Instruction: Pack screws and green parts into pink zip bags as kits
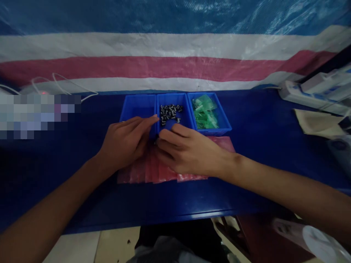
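Three blue bins stand side by side. The left bin (140, 106) shows a bare floor, the middle bin (179, 98) holds several small black screw-like parts (168, 111), and the right bin (226, 122) holds green plastic packets (207, 111). Pink bags (164, 175) lie overlapping in a row in front. My left hand (127, 140) is over the left bin's front edge, fingers bunched; what they hold is hidden. My right hand (189, 149) is above the bags, its fingertips pinched at a small dark part (156, 140).
White cables (63, 86) run at the back left beside a blurred area. White boxes (304, 93) and a beige sheet (315, 122) are on the right. A striped plastic sheet (164, 67) hangs behind the blue table (175, 202).
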`<state>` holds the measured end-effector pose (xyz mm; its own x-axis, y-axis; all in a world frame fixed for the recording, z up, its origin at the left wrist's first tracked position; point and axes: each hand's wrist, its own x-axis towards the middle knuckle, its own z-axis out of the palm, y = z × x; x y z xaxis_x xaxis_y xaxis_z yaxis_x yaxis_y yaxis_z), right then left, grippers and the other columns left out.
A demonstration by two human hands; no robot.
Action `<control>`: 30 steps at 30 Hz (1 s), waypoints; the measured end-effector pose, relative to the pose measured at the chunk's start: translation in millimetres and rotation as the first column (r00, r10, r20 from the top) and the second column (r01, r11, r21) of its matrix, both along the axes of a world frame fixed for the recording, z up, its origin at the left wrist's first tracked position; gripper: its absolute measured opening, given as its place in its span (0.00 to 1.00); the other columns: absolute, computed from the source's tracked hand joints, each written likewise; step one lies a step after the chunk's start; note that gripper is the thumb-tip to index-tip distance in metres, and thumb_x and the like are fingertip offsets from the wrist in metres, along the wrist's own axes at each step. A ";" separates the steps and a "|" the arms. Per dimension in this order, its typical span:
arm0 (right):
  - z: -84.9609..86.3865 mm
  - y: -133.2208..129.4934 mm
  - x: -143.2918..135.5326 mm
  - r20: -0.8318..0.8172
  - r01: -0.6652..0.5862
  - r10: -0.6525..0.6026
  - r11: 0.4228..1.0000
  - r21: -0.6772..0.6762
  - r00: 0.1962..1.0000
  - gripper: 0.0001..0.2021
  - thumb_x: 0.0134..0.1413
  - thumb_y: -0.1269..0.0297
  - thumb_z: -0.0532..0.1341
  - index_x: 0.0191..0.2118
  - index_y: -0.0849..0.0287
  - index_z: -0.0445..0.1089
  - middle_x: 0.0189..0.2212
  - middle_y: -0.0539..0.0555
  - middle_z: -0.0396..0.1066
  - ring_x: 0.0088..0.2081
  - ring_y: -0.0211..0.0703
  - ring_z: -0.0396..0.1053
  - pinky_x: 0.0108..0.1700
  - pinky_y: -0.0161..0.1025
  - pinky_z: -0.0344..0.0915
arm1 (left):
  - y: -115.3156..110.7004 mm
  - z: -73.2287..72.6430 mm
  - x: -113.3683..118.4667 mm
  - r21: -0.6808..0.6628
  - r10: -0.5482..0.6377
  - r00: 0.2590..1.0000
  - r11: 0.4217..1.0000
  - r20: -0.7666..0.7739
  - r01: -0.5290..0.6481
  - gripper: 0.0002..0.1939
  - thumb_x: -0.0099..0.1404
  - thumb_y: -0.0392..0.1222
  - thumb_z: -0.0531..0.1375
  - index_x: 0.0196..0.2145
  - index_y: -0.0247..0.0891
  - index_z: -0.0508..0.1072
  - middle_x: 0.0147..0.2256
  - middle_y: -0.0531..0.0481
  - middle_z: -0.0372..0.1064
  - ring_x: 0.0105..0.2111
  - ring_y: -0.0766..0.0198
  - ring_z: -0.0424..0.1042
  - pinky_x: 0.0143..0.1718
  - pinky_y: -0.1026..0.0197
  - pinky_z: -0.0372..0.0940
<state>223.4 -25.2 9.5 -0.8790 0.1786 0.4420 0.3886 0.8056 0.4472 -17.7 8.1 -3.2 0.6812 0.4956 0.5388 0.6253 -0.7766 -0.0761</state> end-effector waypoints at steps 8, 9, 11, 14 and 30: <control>12.3 7.9 -29.8 0.356 0.087 -0.074 0.996 -0.021 0.932 0.16 0.73 0.75 0.58 0.42 0.58 0.85 0.35 0.56 0.81 0.47 0.51 0.71 0.48 0.46 0.70 | 6.7 -2.0 -4.7 0.043 0.071 0.997 0.996 0.040 -0.072 0.20 0.78 0.34 0.51 0.60 0.40 0.76 0.53 0.47 0.85 0.51 0.56 0.86 0.46 0.56 0.79; 12.4 8.3 -32.2 0.355 0.089 -0.074 0.996 -0.028 0.932 0.16 0.73 0.75 0.58 0.41 0.58 0.85 0.34 0.56 0.81 0.46 0.52 0.72 0.47 0.46 0.69 | 7.7 -2.6 -5.3 0.035 0.097 0.993 0.994 0.063 -0.100 0.19 0.79 0.35 0.50 0.59 0.41 0.77 0.53 0.48 0.85 0.51 0.56 0.86 0.46 0.55 0.79; 11.6 7.5 -37.0 0.359 0.109 -0.090 0.993 -0.034 0.929 0.16 0.72 0.75 0.59 0.40 0.58 0.85 0.34 0.57 0.81 0.46 0.52 0.73 0.46 0.46 0.70 | 9.1 -3.6 -6.2 0.019 0.140 0.986 0.990 0.092 -0.142 0.19 0.81 0.37 0.50 0.58 0.42 0.78 0.51 0.48 0.85 0.49 0.55 0.86 0.47 0.54 0.79; 10.9 3.3 -44.0 0.389 0.152 -0.132 0.988 -0.021 0.912 0.16 0.72 0.75 0.59 0.41 0.59 0.86 0.37 0.58 0.84 0.49 0.55 0.76 0.51 0.48 0.72 | 10.3 -4.0 -7.1 -0.037 0.203 0.975 0.979 0.091 -0.200 0.20 0.83 0.42 0.48 0.57 0.46 0.79 0.51 0.49 0.85 0.48 0.55 0.86 0.47 0.52 0.79; 10.9 4.6 -49.1 0.353 0.246 -0.194 0.963 -0.110 0.916 0.19 0.75 0.76 0.54 0.49 0.60 0.85 0.41 0.59 0.85 0.52 0.56 0.79 0.58 0.56 0.75 | 28.7 -8.6 -15.8 -0.130 0.267 0.954 0.960 0.136 -0.250 0.18 0.80 0.44 0.51 0.51 0.44 0.82 0.48 0.55 0.86 0.42 0.58 0.86 0.43 0.55 0.78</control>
<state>174.3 -20.6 20.4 -0.9014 0.4254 0.0812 0.4120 0.7844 0.4636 -33.5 36.8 -11.8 0.4373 0.7057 0.5575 0.8031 -0.5854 0.1109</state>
